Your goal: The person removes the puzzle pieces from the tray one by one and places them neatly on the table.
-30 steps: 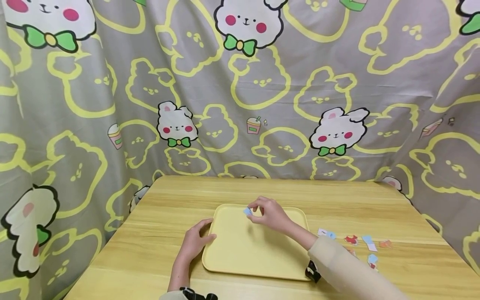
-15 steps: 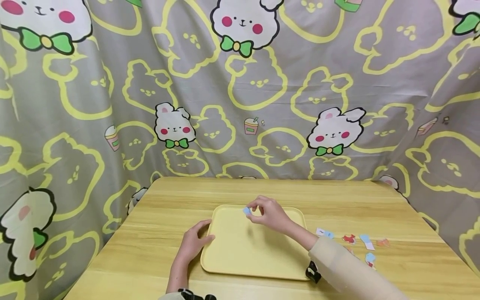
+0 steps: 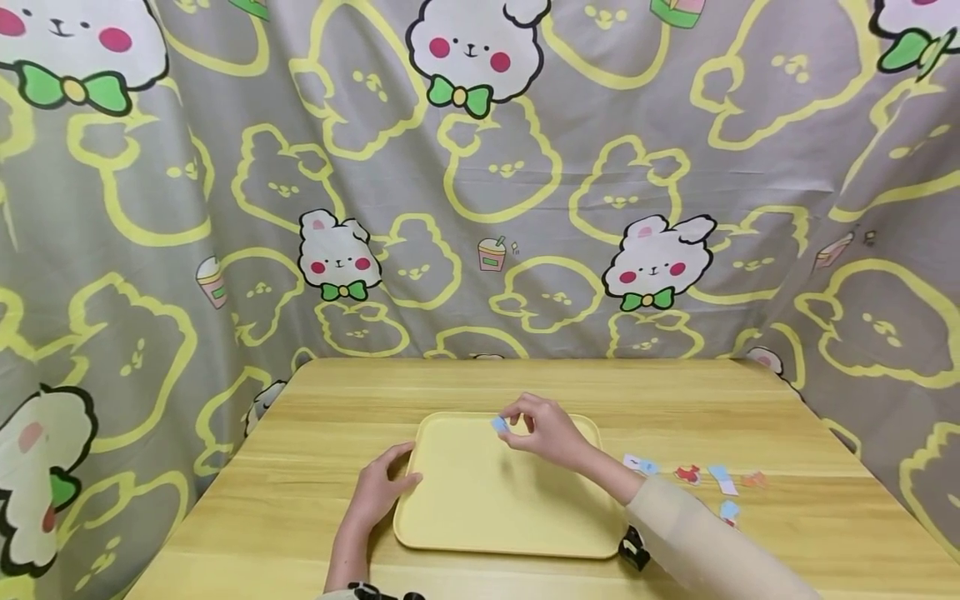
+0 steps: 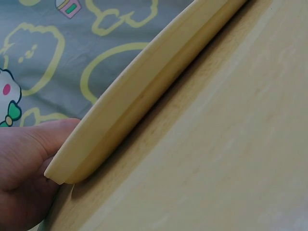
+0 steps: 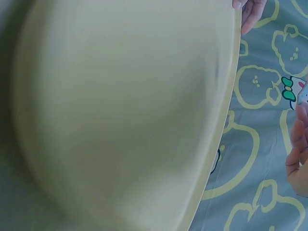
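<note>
A pale yellow tray [image 3: 465, 508] lies on the wooden table. My left hand [image 3: 378, 487] holds its left rim, with the thumb over the edge and the fingers along the outside. In the left wrist view, the left hand [image 4: 24, 163] is at the tray's rim [image 4: 110, 115]. Above the tray's far part, my right hand [image 3: 551, 433] pinches a small light-blue paper piece [image 3: 498, 425] between thumb and fingers; its shadow falls on the tray. Only part of the right hand [image 5: 299, 163] shows at the edge of the right wrist view.
Several small cut-paper pieces lie right of the tray: a white-and-blue one [image 3: 641, 464], a red one [image 3: 686, 474], a blue-and-white one [image 3: 723, 480], an orange one [image 3: 754, 479] and a blue one [image 3: 729, 510]. A patterned grey curtain [image 3: 420, 350] hangs behind the table.
The head view has turned slightly right, so the scene slides left. My right hand has shifted a little right over the tray, still pinching the blue paper piece. The left hand stays on the rim.
</note>
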{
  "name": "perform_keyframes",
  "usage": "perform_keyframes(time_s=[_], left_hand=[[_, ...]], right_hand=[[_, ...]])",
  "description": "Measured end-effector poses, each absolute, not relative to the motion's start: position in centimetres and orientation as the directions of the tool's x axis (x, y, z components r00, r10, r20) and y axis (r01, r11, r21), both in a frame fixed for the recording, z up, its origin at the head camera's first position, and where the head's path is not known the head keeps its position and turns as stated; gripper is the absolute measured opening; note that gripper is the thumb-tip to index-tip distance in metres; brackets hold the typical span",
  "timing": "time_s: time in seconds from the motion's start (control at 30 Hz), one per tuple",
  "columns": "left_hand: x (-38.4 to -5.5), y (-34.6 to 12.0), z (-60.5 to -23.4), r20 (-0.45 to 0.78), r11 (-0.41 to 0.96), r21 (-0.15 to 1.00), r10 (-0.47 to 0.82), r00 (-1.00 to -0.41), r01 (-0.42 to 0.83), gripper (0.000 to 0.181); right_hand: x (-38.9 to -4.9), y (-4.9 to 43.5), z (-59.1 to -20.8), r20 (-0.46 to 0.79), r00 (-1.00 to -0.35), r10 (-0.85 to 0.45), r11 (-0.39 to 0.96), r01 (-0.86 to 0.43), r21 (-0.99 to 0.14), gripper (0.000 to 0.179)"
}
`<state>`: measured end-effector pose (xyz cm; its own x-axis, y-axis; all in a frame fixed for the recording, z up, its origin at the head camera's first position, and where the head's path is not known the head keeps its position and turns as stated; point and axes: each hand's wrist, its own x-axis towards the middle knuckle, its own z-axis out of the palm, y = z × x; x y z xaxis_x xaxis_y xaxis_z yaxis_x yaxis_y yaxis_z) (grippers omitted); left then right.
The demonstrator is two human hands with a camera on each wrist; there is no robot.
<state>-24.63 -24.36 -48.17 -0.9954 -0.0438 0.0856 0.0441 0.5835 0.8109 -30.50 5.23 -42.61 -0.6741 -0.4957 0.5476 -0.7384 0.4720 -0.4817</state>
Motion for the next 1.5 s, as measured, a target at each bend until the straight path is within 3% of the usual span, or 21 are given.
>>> perform_keyframes(time_s=[0.63, 1.5], left_hand=[[-24.7, -24.5, -48.2, 0.066, 0.588, 0.808, -0.037, -0.997, 0.032, 0.054], [-24.6, -24.5, -48.1, 0.06, 0.609, 0.792, -0.009, -0.998, 0.042, 0.056]], right_hand=[[-29.4, 8.2, -42.9, 0.57, -0.673, -0.472, 0.471, -0.739, -0.482, 0.017], [-27.5, 12.4, -43.5, 0.522, -0.741, -0.422, 0.501, -0.67, -0.547, 0.016]])
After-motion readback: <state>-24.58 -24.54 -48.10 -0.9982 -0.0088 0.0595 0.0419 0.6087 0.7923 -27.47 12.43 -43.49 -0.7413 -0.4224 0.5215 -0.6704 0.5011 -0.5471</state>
